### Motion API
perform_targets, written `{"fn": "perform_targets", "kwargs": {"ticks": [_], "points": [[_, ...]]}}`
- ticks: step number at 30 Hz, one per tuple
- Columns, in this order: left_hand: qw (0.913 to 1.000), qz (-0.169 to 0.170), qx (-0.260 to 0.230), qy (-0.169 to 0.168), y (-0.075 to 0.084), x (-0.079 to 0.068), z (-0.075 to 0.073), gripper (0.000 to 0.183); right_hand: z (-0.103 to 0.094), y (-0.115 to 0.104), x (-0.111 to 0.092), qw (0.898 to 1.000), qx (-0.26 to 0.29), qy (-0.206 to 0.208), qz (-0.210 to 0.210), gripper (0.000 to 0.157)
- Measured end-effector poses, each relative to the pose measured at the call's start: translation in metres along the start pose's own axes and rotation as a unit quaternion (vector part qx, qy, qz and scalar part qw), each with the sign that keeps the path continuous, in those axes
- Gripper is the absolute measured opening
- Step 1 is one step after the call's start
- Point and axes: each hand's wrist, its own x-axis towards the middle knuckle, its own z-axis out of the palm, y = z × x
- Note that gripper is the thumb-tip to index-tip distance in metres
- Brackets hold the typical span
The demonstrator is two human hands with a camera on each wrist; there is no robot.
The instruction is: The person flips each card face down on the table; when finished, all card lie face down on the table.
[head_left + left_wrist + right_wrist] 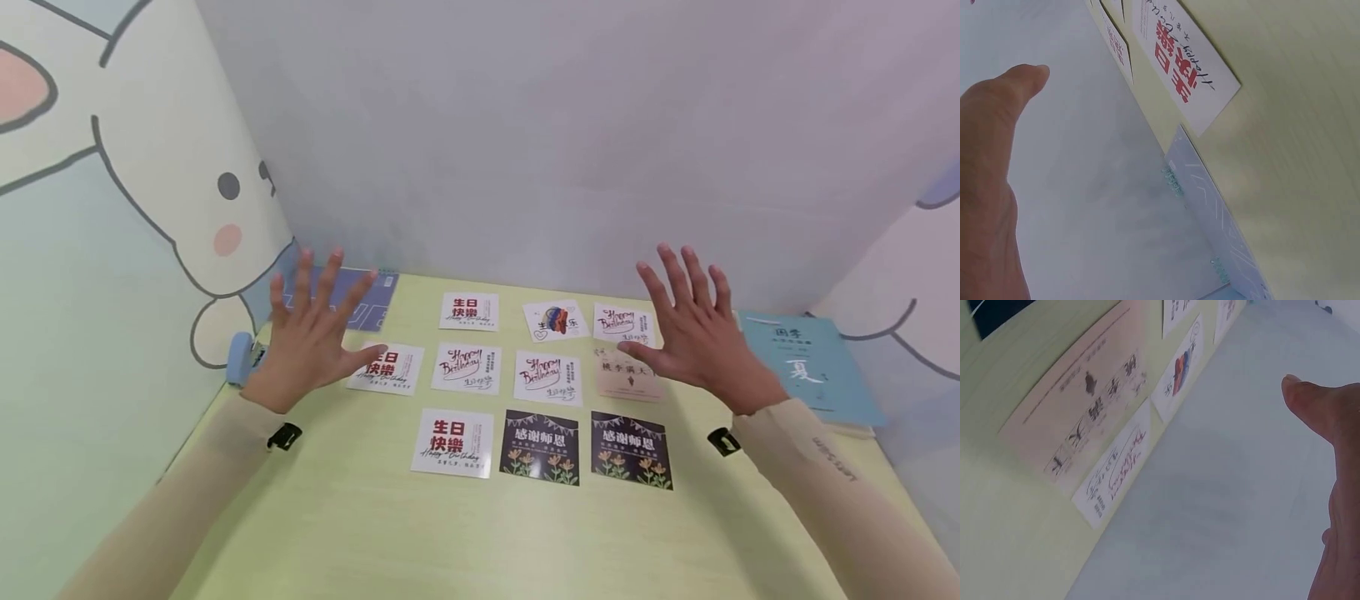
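Both hands are raised over the table with fingers spread, holding nothing. The left hand is nearest to a white card with red characters; its thumb overlaps that card in the head view. Close to the right hand lie a pink card and a white Happy Birthday card. Several square cards lie in rough rows: more white birthday cards, a card with a colourful drawing, and two dark cards with orange flowers in front. In the wrist views only part of each hand shows.
A blue-purple spiral notebook lies at the back left, partly behind the left hand. A light-blue object stands at the table's left edge. On the right sits a teal book. Walls close off the back and sides.
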Motion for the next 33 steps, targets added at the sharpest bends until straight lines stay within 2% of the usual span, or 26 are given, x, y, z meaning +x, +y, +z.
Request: {"fn": "perform_targets", "kwargs": {"ticks": [4,6,10,13,18,22,29,33], "points": [[0.9965,-0.013,-0.025,-0.079,0.002,-0.004,-0.001,0.109,0.009,-0.019,0.012,1.000,0.023,-0.012,-0.001,0.113],[0.9898,-0.024,-0.052,-0.131,0.003,-0.005,-0.001,0.111,0.013,-0.028,0.020,0.999,0.036,-0.027,0.002,0.114],[0.9629,-0.052,-0.113,-0.240,0.002,-0.006,0.004,0.134,0.024,-0.047,0.035,0.995,0.079,-0.064,0.006,0.115],[0.9435,-0.065,-0.142,-0.292,0.000,-0.007,0.010,0.141,0.032,-0.061,0.045,0.989,0.118,-0.084,0.001,0.115],[0.9234,-0.074,-0.183,-0.329,-0.004,-0.014,0.017,0.141,0.050,-0.090,0.056,0.981,0.159,-0.110,-0.020,0.111],[0.9132,-0.074,-0.212,-0.340,-0.006,-0.017,0.024,0.137,0.066,-0.110,0.063,0.976,0.177,-0.117,-0.042,0.106],[0.9089,-0.057,-0.226,-0.346,-0.010,-0.016,0.033,0.131,0.086,-0.149,0.079,0.966,0.207,-0.142,-0.062,0.099],[0.9022,-0.061,-0.239,-0.354,-0.010,-0.015,0.038,0.132,0.099,-0.167,0.084,0.962,0.213,-0.151,-0.075,0.098]]}}
